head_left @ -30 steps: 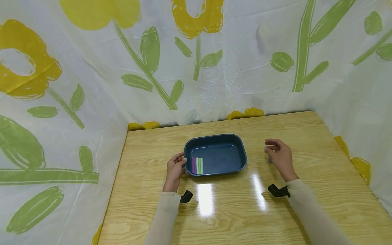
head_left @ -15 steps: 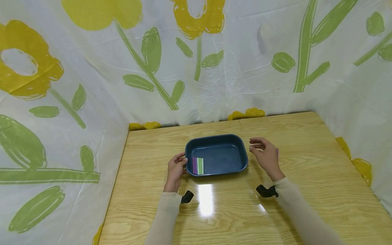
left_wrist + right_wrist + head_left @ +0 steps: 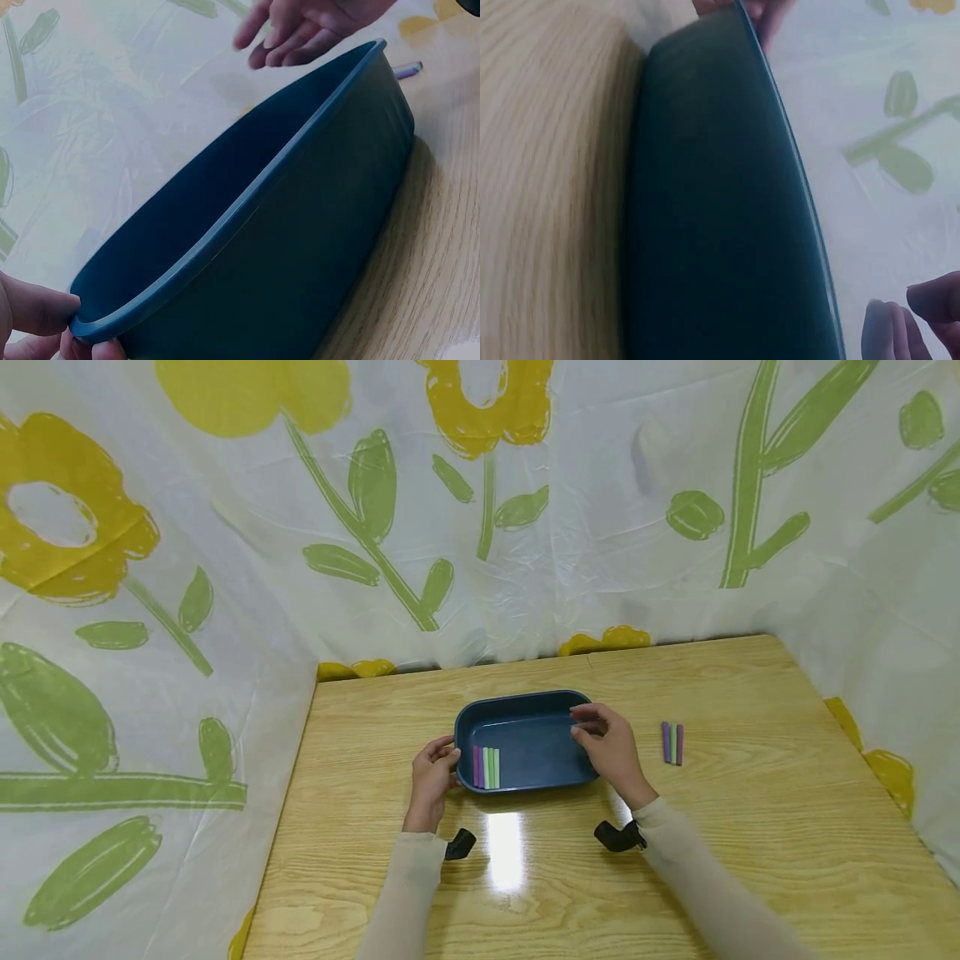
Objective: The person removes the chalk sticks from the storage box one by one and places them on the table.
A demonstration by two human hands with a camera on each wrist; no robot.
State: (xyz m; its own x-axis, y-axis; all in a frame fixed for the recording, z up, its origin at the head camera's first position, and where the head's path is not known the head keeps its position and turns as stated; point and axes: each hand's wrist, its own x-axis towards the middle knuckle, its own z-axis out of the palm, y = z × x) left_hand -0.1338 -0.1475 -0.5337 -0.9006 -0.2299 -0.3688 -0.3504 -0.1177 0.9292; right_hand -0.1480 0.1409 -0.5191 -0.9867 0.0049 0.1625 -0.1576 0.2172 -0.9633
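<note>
My left hand (image 3: 431, 781) grips the left end of a dark blue rectangular tray (image 3: 525, 788). In the left wrist view its thumb (image 3: 45, 306) lies on the rim with fingers below. Several chalk sticks (image 3: 486, 768), purple and pale green, lie side by side at the tray's left end. My right hand (image 3: 615, 756) hovers over the tray's right end, fingers loosely bent. The right wrist view shows a gap between its thumb (image 3: 937, 296) and fingers, and no chalk is visible there. The tray's right rim is partly hidden behind this hand.
Three more chalk sticks (image 3: 672, 743), two purple and one green, lie on the wooden table (image 3: 750, 827) right of the tray. A white flower-patterned sheet (image 3: 600, 527) hangs behind the table and along its sides. Each wrist carries a black camera mount (image 3: 618, 837).
My right hand has moved left from the loose chalk sticks to above the tray's right end, uncovering those sticks. My left hand and the tray have stayed in place.
</note>
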